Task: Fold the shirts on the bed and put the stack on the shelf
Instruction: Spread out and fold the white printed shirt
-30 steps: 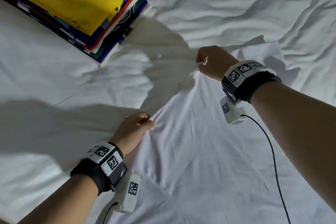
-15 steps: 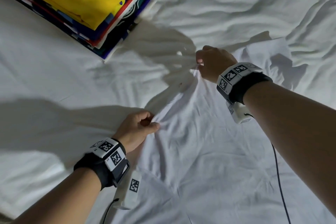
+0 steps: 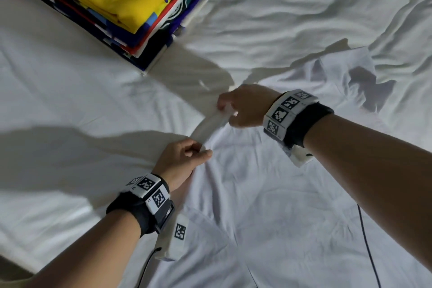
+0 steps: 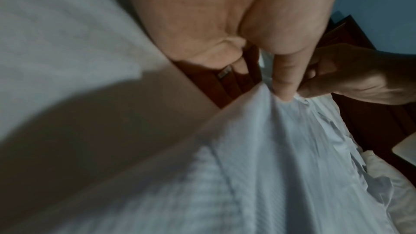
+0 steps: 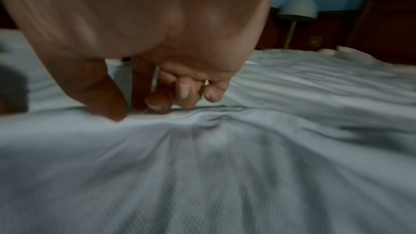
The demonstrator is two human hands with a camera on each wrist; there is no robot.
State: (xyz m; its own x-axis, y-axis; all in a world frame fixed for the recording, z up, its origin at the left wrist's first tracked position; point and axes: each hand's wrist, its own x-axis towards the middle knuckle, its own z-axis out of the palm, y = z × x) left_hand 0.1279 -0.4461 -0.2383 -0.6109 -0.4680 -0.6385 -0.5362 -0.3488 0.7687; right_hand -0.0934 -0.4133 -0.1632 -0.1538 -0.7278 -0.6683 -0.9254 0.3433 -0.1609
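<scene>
A white shirt (image 3: 268, 206) lies spread on the bed in front of me, one sleeve (image 3: 346, 65) rumpled at the far right. My left hand (image 3: 187, 154) pinches the shirt's upper edge between thumb and fingers, as the left wrist view confirms on the white cloth (image 4: 281, 149). My right hand (image 3: 240, 107) pinches the same edge a little farther away, lifting a taut band of fabric between the two hands. In the right wrist view the thumb and fingertips (image 5: 157, 104) close on the shirt's edge (image 5: 202, 149). A stack of folded shirts (image 3: 112, 4), yellow on top, sits at the far left.
The white bed sheet (image 3: 292, 7) is wrinkled around the shirt. A black cable (image 3: 367, 241) trails from my right wrist across the shirt. A dark wooden headboard (image 5: 382, 24) and a lamp (image 5: 297, 8) stand beyond the bed.
Both hands kept their pinch and came closer together, the right hand drawing back towards me, so the edge between them rose into a short taut band.
</scene>
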